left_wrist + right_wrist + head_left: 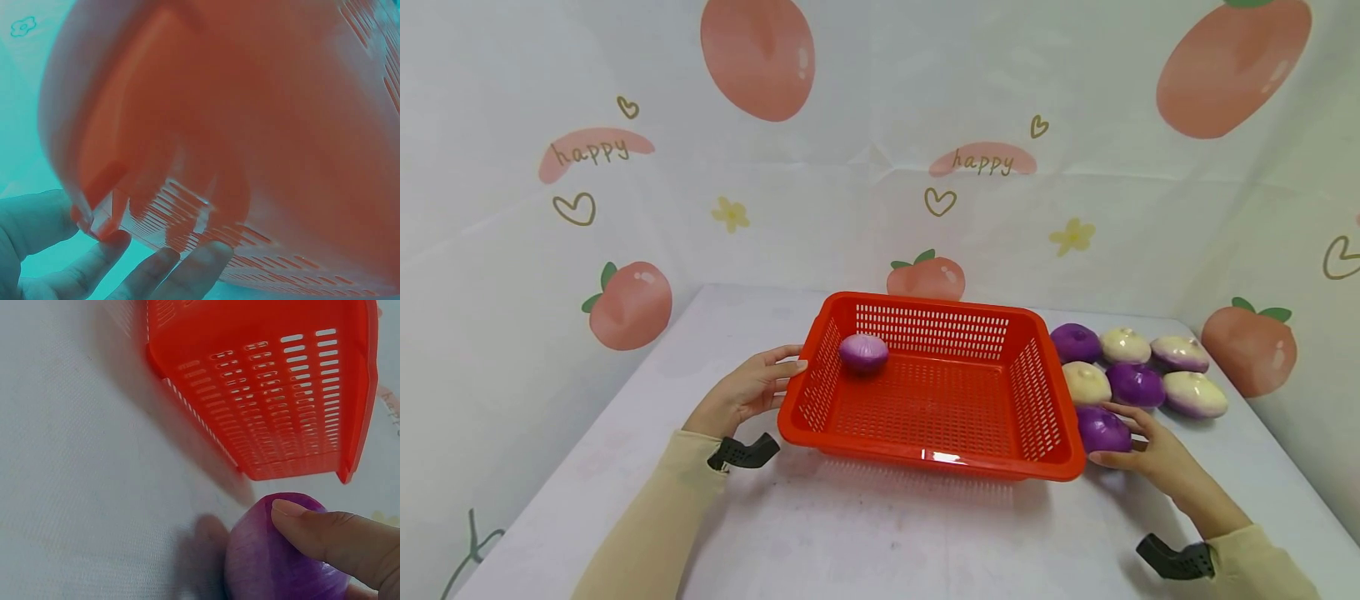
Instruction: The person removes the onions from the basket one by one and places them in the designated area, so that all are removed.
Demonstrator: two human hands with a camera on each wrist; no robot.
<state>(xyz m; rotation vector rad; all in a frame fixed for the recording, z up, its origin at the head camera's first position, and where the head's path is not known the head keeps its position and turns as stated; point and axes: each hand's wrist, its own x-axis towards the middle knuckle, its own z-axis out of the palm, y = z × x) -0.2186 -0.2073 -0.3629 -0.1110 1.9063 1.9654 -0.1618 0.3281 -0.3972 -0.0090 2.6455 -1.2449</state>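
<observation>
A red plastic basket [925, 408] with slotted walls stands at the middle of the table, one purple onion [863, 353] lying inside near its left wall. My left hand [748, 390] grips the basket's left rim, thumb on the edge and fingers against the outer side, as the left wrist view shows. To the right of the basket, my right hand [1150, 454] holds another purple onion [275, 556] with thumb and fingers around it. Part of that onion's far side is hidden by the hand.
Behind the right hand several onions sit grouped, among them a pale onion [1086, 383], a deep purple onion [1136, 385] and a two-toned onion [1195, 395]. A white patterned cloth [865, 208] hangs behind the white table [865, 542].
</observation>
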